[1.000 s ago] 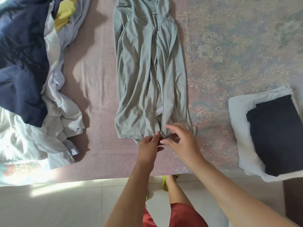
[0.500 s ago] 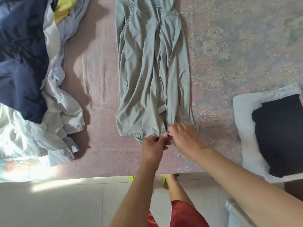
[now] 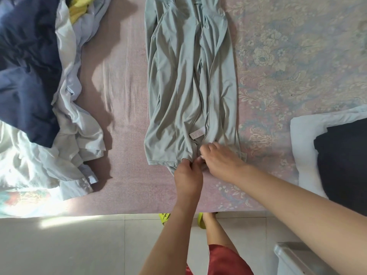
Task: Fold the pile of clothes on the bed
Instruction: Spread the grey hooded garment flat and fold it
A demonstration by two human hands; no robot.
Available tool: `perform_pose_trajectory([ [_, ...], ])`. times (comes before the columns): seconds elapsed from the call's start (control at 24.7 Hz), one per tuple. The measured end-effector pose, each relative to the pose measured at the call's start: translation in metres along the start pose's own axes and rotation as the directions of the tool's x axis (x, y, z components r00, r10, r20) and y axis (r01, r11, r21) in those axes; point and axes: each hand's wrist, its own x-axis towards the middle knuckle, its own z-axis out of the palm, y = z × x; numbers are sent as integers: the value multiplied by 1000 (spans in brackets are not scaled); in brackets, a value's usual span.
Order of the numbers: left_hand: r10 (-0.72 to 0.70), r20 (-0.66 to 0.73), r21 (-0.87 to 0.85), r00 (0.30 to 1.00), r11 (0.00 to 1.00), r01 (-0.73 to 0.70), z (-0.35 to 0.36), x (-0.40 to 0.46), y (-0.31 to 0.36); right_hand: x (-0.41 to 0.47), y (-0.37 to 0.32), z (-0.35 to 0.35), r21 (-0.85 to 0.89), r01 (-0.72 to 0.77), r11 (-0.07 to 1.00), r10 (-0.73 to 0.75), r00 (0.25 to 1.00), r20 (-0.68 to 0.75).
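Note:
A pale grey-green garment [image 3: 190, 86] lies lengthwise on the bed [image 3: 123, 96], with a small white label near its near hem. My left hand [image 3: 187, 175] pinches the middle of that hem. My right hand [image 3: 220, 161] lies right beside it, fingers curled onto the same hem edge. An unfolded pile of clothes [image 3: 37, 92], navy, white, light blue and yellow, is heaped at the left.
At the right edge lies a folded stack [image 3: 337, 155], a dark garment on a white one. The bed's near edge runs above the tiled floor [image 3: 79, 245]. My feet in yellow-green slippers [image 3: 164, 218] stand below it. A grey-white object [image 3: 297, 257] shows at the bottom right.
My right hand has closed down onto the hem next to my left hand, its fingers now curled. The view has shifted slightly left.

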Motion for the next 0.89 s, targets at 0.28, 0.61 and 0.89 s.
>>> perform_pose_trajectory([
  [0.28, -130, 144, -368, 981, 913, 175, 8, 4, -1, 0, -8, 5, 479, -167, 862, 149, 986, 76],
  [0.61, 27, -125, -157, 992, 987, -47, 17, -14, -5, -7, -8, -1, 297, 102, 949, -34, 974, -226],
  [0.89, 5, -142, -138, 990, 990, -25, 16, -16, 3, -9, -6, 6, 438, -18, 899, 120, 971, -206],
])
